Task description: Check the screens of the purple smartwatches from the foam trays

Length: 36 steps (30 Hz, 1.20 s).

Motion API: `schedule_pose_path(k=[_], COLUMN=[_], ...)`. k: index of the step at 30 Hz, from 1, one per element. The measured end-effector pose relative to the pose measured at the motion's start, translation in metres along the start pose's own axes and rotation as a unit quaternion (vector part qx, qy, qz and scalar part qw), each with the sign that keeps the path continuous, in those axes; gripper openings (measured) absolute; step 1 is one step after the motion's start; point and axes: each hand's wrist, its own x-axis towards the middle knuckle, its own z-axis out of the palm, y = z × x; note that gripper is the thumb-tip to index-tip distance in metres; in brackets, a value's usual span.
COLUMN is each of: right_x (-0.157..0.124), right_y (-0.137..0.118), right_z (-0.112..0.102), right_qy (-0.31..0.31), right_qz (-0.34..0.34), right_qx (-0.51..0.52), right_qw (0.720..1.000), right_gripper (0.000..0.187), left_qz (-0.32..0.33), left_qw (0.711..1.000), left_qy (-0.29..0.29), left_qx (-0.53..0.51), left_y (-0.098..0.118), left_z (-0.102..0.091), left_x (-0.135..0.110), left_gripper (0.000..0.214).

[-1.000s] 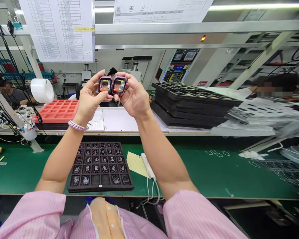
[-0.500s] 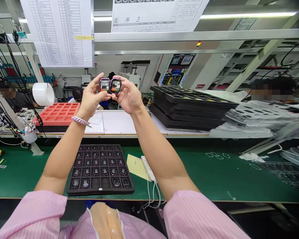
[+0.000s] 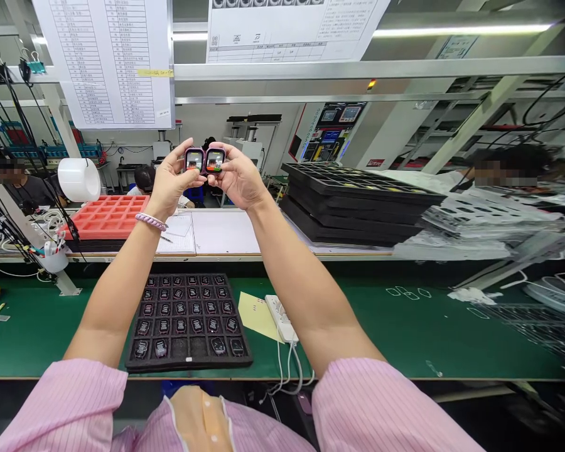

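Judgement on handling: the left watch case and the right watch case are best kept level, matched in angle and gripped by the rims, thumbs off the glass.

Left hand: partly closed, fingers and thumb pinching the left case, thumb at its lower screen edge. Below, near the front edge of the green counter, left of centre, lies a black tray of similar cases. Right hand: likewise partly closed, fingertips gripping the right case, aloft just beside its neighbour; whether the two touch, I cannot tell.
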Motion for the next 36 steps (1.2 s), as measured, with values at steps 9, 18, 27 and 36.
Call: schedule_pose_path(k=[9, 18, 27, 36], right_x=[-0.02, -0.111, -0.208, -0.221], right_y=[-0.02, 0.017, 0.076, 0.084], right_z=[0.011, 0.039, 0.068, 0.07], right_qy=[-0.022, 0.008, 0.07, 0.089], right_qz=[-0.012, 0.072, 0.193, 0.225], right_qx=[-0.038, 0.059, 0.146, 0.144], right_qw=[0.999, 0.996, 0.968, 0.96], right_gripper=[0.061, 0.059, 0.046, 0.046], left_qz=[0.038, -0.074, -0.233, -0.256], left_qw=[0.999, 0.997, 0.965, 0.959], left_qy=[0.003, 0.037, 0.116, 0.119], left_qx=[0.015, -0.004, -0.001, 0.04], left_y=[0.011, 0.025, 0.009, 0.006], left_z=[0.005, 0.022, 0.03, 0.032], left_x=[-0.011, -0.125, -0.232, -0.248], left_gripper=[0.076, 0.062, 0.054, 0.052])
